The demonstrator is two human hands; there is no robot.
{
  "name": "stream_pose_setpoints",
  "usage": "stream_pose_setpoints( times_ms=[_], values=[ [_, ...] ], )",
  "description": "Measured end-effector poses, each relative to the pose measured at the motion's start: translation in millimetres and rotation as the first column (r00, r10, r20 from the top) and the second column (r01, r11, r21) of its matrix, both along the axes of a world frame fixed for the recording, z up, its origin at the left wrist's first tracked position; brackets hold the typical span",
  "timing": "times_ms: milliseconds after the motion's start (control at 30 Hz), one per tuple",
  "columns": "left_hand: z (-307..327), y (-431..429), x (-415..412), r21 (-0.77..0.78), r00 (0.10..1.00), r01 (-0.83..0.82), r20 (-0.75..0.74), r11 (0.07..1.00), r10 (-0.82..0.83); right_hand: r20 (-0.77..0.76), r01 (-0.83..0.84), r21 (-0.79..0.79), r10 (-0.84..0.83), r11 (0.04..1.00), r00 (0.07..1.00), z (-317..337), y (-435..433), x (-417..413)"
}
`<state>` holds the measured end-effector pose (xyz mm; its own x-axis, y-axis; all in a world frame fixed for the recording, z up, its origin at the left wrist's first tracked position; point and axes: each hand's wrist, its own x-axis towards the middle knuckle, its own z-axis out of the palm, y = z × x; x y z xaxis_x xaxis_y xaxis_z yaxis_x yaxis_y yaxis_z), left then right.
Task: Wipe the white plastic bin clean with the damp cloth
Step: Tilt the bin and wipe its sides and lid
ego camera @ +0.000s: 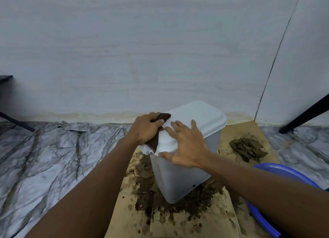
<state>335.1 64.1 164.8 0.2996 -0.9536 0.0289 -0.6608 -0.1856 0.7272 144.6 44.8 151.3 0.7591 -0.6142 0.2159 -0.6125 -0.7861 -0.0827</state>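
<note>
The white plastic bin (181,180) stands lid-closed on wet, dirt-stained cardboard (135,218) by the wall. My left hand (146,128) presses a dark brown cloth (156,139) onto the left edge of the bin's lid, fingers curled over it; one corner of the cloth sticks out past my fingers and another hangs over the lid's near rim. My right hand (185,145) lies flat on the lid with fingers spread, thumb hooked under the near rim. Dark specks mark the bin's front wall.
A clump of brown dirt and leaves (247,147) lies on the cardboard to the right. A blue basin (277,170) sits at the lower right. The floor is marbled grey (53,157). A black leg (306,113) slants at the right, dark furniture (7,99) at the far left.
</note>
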Motion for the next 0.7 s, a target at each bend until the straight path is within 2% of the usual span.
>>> stream_pose_setpoints(
  times_ms=[133,233,367,500,567,700],
  values=[
    [9,-7,-28,-0.007,1.0,0.023,0.006,1.0,-0.023,0.024,-0.025,0.176,0.021,0.984,0.999,17,-32,-48],
    [12,-15,-69,-0.167,0.994,0.042,-0.091,0.985,-0.058,0.135,-0.026,0.296,-0.016,0.955,0.991,29,-53,-92],
    [15,-25,-115,-0.375,0.984,-0.069,-0.178,0.925,0.001,0.254,-0.026,0.286,-0.05,0.958,0.966,29,-57,-116],
    [17,-40,-121,-0.381,0.971,-0.116,-0.238,0.917,0.024,0.272,0.013,0.294,-0.097,0.956,0.957,31,-60,-116],
    [14,-48,-115,-0.41,0.945,-0.151,-0.328,0.899,0.008,0.315,0.004,0.333,-0.115,0.943,0.942,34,-69,-115],
    [-4,-58,-111,-0.575,0.935,-0.293,-0.338,0.764,0.105,0.394,0.007,0.371,-0.164,0.929,0.904,35,-96,-108]
  ],
)
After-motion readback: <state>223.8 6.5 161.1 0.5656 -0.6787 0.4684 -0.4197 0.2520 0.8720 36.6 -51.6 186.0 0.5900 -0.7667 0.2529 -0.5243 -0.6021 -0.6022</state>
